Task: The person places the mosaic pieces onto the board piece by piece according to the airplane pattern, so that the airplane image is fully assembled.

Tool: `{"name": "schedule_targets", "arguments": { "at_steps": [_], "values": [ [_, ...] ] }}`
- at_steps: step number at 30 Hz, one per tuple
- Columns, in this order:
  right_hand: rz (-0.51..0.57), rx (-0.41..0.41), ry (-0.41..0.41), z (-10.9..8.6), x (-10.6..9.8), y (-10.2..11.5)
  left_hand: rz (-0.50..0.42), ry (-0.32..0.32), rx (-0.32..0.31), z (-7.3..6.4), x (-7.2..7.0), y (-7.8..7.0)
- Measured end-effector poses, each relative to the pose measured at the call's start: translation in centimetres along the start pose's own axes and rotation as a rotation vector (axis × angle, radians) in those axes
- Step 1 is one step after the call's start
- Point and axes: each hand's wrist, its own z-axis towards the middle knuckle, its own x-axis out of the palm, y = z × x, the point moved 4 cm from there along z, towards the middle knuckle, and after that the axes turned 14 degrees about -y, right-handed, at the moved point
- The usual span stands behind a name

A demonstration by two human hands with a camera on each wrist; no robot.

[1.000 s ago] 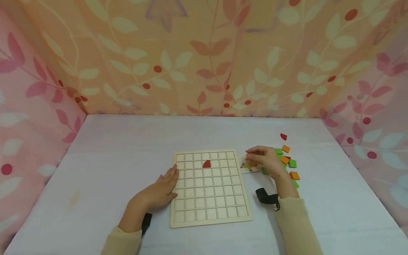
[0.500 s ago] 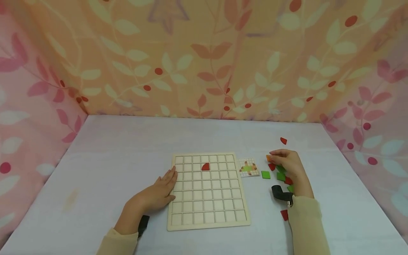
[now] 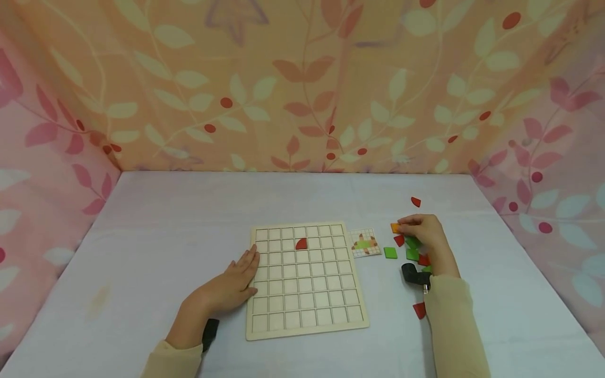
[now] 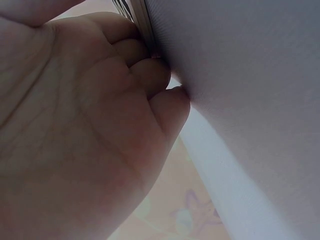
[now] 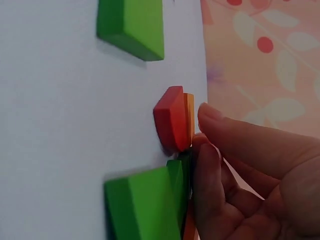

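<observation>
My left hand [image 3: 231,289] rests along the left edge of a pale gridded board [image 3: 307,332], fingers extended, fingertips at its rim. On the board sits a single red quarter-round tile [image 3: 301,243]. My right hand [image 3: 427,231] reaches over the loose pieces, its fingertips right at an orange tile [image 3: 395,228]. In the right wrist view, the thumb and fingers are bent beside that orange tile [image 5: 189,119], with a small gap showing. A red tile [image 5: 170,120] stands just in front of it, and a green tile [image 5: 145,205] lies below.
A small pattern card [image 3: 365,243] lies against the board's right side. A lone green tile [image 3: 390,253] is near it. Several green and red tiles lie beneath my right hand. Another red tile [image 3: 416,202] lies farther back, and one [image 3: 419,310] beside my right sleeve.
My right hand has moved right from above the card to the loose tiles, uncovering the card, then stays at the orange tile. My left hand keeps its place on the board.
</observation>
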Motion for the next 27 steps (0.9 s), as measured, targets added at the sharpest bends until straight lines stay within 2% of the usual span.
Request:
{"name": "schedule_targets", "arguments": {
  "at_steps": [9,15,23,27],
  "values": [
    [-0.100,-0.030,0.019,0.0,0.0,0.5,0.001,-0.001,-0.002,0.2,0.3,0.0],
    [-0.130,-0.121,0.020,-0.2,0.0,0.9,0.004,0.008,-0.004,0.2,0.2,0.0],
    [-0.127,-0.226,-0.035,-0.8,-0.1,1.4,-0.004,0.007,-0.002,0.1,-0.2,-0.1],
    [-0.094,-0.212,-0.061,-1.3,-0.1,1.8,-0.006,0.007,0.006,0.1,-0.3,-0.2]
  ]
}}
